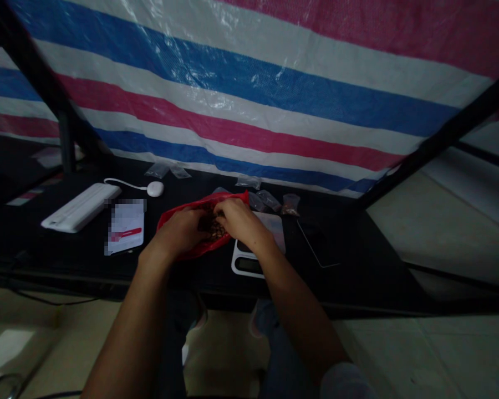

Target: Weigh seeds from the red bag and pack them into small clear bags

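My left hand (178, 233) grips the near edge of a red plastic bag (178, 216) lying on the black table (357, 266). My right hand (241, 219) reaches into the bag's mouth, its fingers curled over a heap of small brown pieces (216, 230). Just behind my right forearm sits a white digital scale (245, 265), partly hidden by that arm. Several small clear bags, one (291, 205) holding brown pieces, lie beyond my right hand.
On the table's left are a long white bar-shaped device (81, 208), a round white corded device (155, 189) and a white packet (127, 226) with a red spoon. A striped tarp (233, 100) hangs behind the table, black posts frame it, and a tiled floor lies below.
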A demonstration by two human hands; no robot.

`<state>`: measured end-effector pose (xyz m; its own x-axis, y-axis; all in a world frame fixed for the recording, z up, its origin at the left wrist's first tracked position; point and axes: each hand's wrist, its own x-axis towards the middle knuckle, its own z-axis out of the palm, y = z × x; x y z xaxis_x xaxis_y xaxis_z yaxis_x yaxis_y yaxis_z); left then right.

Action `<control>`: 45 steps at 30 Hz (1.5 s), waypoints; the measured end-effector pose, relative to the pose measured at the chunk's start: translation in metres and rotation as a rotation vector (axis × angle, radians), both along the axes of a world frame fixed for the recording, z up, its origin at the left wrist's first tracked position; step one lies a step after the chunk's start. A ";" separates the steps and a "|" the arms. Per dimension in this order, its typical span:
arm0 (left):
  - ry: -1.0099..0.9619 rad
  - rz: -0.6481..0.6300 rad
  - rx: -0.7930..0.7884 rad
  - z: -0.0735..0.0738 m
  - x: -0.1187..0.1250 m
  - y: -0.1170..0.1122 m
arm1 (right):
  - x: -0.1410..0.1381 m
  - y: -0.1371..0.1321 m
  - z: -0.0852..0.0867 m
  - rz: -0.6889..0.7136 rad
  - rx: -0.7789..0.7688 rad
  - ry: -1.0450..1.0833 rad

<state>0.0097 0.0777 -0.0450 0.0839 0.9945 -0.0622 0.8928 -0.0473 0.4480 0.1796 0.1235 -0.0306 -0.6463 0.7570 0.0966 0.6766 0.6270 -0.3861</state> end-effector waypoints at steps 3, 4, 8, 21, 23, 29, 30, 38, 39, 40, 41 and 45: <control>0.039 -0.023 -0.012 0.001 0.003 0.000 | 0.007 -0.002 0.007 0.032 -0.037 0.057; 0.051 -0.012 -0.013 0.002 0.003 0.000 | 0.011 -0.004 0.011 0.042 -0.048 0.089; 0.128 0.030 -0.022 0.006 0.005 -0.001 | 0.036 -0.011 0.031 0.018 -0.064 0.225; 0.122 -0.172 0.120 -0.021 0.007 0.010 | 0.104 -0.007 0.037 -0.179 -0.161 0.221; 0.113 -0.184 0.112 -0.020 0.012 0.009 | 0.104 -0.005 0.033 -0.189 -0.149 0.211; 0.162 -0.080 0.057 -0.007 0.021 0.006 | 0.102 -0.004 0.026 -0.181 -0.166 0.219; 0.169 -0.066 0.045 -0.005 0.021 0.006 | 0.102 -0.004 0.027 -0.185 -0.164 0.212; 0.094 -0.057 0.013 0.003 0.016 0.005 | 0.102 -0.004 0.028 -0.245 -0.174 0.170; 0.085 -0.060 0.018 0.003 0.014 0.005 | 0.103 -0.003 0.027 -0.249 -0.174 0.171; 0.081 -0.066 0.025 0.003 0.013 0.005 | 0.103 -0.003 0.028 -0.247 -0.176 0.170; 0.079 -0.073 0.033 0.003 0.011 0.006 | 0.104 -0.003 0.028 -0.239 -0.183 0.165; 0.063 -0.082 0.064 0.002 0.004 0.007 | 0.104 -0.007 0.037 -0.205 -0.179 0.145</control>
